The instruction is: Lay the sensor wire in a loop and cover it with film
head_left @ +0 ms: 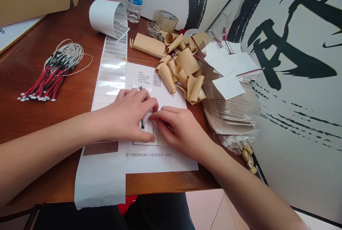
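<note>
A red-and-black wire [142, 122] lies on a printed sheet [176, 160] beneath the curved left grip [128, 114], the curled right grip [179, 129] touching beside it; any hold is hidden. Paper cones [166, 77] and a wire bundle [50, 78] crowd the wooden bench [26, 45] by a brush-painted wall [294, 173].

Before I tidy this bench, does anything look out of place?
Yes: a few peanuts in their shells lie by the wall at the right of the wooden table, next to a clear plastic bag. They look odd among the paper pieces and wires.
</note>
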Action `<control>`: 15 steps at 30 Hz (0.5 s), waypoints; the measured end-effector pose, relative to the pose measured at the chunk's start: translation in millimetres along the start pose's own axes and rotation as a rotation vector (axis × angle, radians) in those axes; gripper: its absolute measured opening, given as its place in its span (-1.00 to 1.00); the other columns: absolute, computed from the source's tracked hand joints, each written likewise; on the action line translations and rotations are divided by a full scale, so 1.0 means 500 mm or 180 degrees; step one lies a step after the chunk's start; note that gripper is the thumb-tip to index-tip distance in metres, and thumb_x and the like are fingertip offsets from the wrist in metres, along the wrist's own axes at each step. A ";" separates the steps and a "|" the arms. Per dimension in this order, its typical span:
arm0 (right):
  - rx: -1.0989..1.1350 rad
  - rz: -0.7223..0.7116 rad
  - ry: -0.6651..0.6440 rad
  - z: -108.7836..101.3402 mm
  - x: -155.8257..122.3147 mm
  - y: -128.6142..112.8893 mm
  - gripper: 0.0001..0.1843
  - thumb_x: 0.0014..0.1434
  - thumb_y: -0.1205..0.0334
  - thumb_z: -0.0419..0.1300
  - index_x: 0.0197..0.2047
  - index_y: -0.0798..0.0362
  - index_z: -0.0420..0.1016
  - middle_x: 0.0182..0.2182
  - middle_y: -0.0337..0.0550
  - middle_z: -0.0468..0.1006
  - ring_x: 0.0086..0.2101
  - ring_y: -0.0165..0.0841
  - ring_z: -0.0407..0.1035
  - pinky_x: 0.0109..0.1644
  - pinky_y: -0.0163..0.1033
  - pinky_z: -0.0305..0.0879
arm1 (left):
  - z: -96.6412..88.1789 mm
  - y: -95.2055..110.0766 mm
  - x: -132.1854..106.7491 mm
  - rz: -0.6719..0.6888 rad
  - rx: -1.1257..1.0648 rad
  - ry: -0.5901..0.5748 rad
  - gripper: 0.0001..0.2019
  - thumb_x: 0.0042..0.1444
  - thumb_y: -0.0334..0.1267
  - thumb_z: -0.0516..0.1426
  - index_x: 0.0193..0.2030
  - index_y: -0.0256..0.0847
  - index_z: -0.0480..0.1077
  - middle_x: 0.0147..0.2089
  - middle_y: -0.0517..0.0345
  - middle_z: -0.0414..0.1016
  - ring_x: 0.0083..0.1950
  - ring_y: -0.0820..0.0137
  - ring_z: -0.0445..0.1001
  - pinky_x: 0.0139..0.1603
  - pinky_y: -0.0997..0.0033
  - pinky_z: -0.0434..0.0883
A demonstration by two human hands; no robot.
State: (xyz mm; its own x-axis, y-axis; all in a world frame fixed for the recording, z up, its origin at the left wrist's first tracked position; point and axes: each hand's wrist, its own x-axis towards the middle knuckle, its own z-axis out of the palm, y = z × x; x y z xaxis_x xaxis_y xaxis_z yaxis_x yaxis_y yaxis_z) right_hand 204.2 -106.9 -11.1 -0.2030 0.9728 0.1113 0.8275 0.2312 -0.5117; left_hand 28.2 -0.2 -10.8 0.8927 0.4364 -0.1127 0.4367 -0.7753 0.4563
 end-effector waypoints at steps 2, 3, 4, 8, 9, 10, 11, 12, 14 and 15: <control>0.0019 0.0011 -0.0014 0.000 0.000 -0.001 -0.70 0.29 0.39 0.07 -0.15 0.10 0.66 -0.32 -0.10 0.64 -0.37 -0.35 0.48 -0.27 -0.25 0.27 | 0.001 -0.001 0.000 -0.0002 0.0005 0.0007 -0.45 0.00 0.18 0.21 0.06 -0.08 0.39 0.06 0.00 0.33 0.16 -0.01 0.29 0.23 -0.10 0.17; 0.0030 0.0020 -0.0027 -0.001 0.000 -0.002 -0.70 0.29 0.39 0.06 -0.15 0.11 0.66 -0.32 -0.09 0.64 -0.36 -0.34 0.48 -0.26 -0.25 0.28 | 0.002 -0.001 0.000 0.0001 0.0007 0.0008 -0.45 0.00 0.18 0.22 0.05 -0.08 0.38 0.06 0.00 0.33 0.16 0.00 0.29 0.23 -0.10 0.17; 0.0045 0.0031 -0.0038 -0.001 0.000 -0.003 -0.70 0.30 0.38 0.06 -0.15 0.11 0.65 -0.31 -0.09 0.64 -0.35 -0.33 0.49 -0.26 -0.25 0.27 | 0.002 -0.002 0.000 0.0006 0.0010 0.0013 -0.45 0.00 0.18 0.22 0.05 -0.08 0.38 0.06 0.00 0.33 0.16 -0.01 0.28 0.23 -0.10 0.17; 0.0069 0.0090 -0.0088 -0.001 0.001 -0.005 -0.74 0.32 0.36 0.08 -0.17 0.12 0.63 -0.29 -0.09 0.63 -0.36 -0.35 0.45 -0.27 -0.25 0.24 | 0.003 -0.002 -0.001 0.0042 0.0029 0.0024 -0.46 0.00 0.18 0.22 0.04 -0.08 0.38 0.06 0.00 0.32 0.17 -0.01 0.28 0.23 -0.10 0.17; 0.0069 0.0102 -0.0097 -0.001 0.002 -0.006 -0.75 0.32 0.35 0.08 -0.18 0.11 0.62 -0.29 -0.09 0.63 -0.38 -0.36 0.43 -0.28 -0.25 0.23 | 0.003 -0.002 -0.001 0.0040 0.0037 0.0022 -0.46 0.00 0.18 0.22 0.03 -0.09 0.38 0.05 0.00 0.32 0.17 -0.01 0.28 0.23 -0.10 0.17; 0.0069 0.0114 -0.0107 -0.002 0.002 -0.006 -0.76 0.33 0.33 0.09 -0.18 0.11 0.61 -0.29 -0.10 0.63 -0.38 -0.37 0.42 -0.28 -0.25 0.22 | 0.003 -0.001 -0.002 0.0035 0.0046 0.0022 -0.47 0.01 0.17 0.22 0.02 -0.09 0.38 0.05 0.00 0.32 0.16 0.00 0.29 0.22 -0.10 0.17; 0.0072 0.0125 -0.0114 -0.002 0.002 -0.006 -0.76 0.34 0.32 0.09 -0.18 0.10 0.61 -0.29 -0.10 0.62 -0.38 -0.37 0.41 -0.29 -0.25 0.21 | 0.002 -0.001 -0.002 0.0033 0.0052 0.0024 -0.48 0.01 0.17 0.22 0.02 -0.09 0.38 0.05 0.00 0.32 0.15 0.00 0.29 0.22 -0.10 0.17; 0.0079 0.0133 -0.0124 -0.002 0.002 -0.006 -0.77 0.34 0.32 0.09 -0.18 0.10 0.60 -0.29 -0.10 0.62 -0.38 -0.37 0.41 -0.28 -0.25 0.20 | 0.002 0.000 -0.002 0.0035 0.0056 0.0032 -0.48 0.01 0.16 0.22 0.01 -0.09 0.38 0.05 0.00 0.32 0.14 0.01 0.29 0.22 -0.09 0.17; 0.0092 0.0150 -0.0155 -0.003 0.002 -0.007 -0.77 0.35 0.32 0.09 -0.18 0.10 0.59 -0.28 -0.10 0.62 -0.38 -0.37 0.40 -0.28 -0.25 0.19 | 0.003 0.001 -0.002 0.0047 0.0057 0.0039 -0.48 0.01 0.17 0.22 0.02 -0.09 0.38 0.05 -0.01 0.32 0.13 0.01 0.29 0.21 -0.09 0.17; 0.0098 0.0154 -0.0174 -0.004 0.003 -0.007 -0.78 0.35 0.32 0.09 -0.18 0.10 0.58 -0.28 -0.10 0.62 -0.37 -0.37 0.41 -0.28 -0.24 0.18 | 0.003 0.000 -0.002 0.0051 0.0057 0.0039 -0.48 0.01 0.17 0.22 0.02 -0.09 0.38 0.05 -0.01 0.32 0.14 0.01 0.29 0.21 -0.09 0.17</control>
State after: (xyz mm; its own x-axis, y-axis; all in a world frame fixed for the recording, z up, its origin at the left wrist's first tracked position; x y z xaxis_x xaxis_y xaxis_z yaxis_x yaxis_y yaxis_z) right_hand 202.1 -106.4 -7.6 -0.1921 0.9806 0.0397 0.8206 0.1826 -0.5415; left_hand 27.6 -1.6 -12.1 0.8982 0.4293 -0.0944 0.4242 -0.7903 0.4420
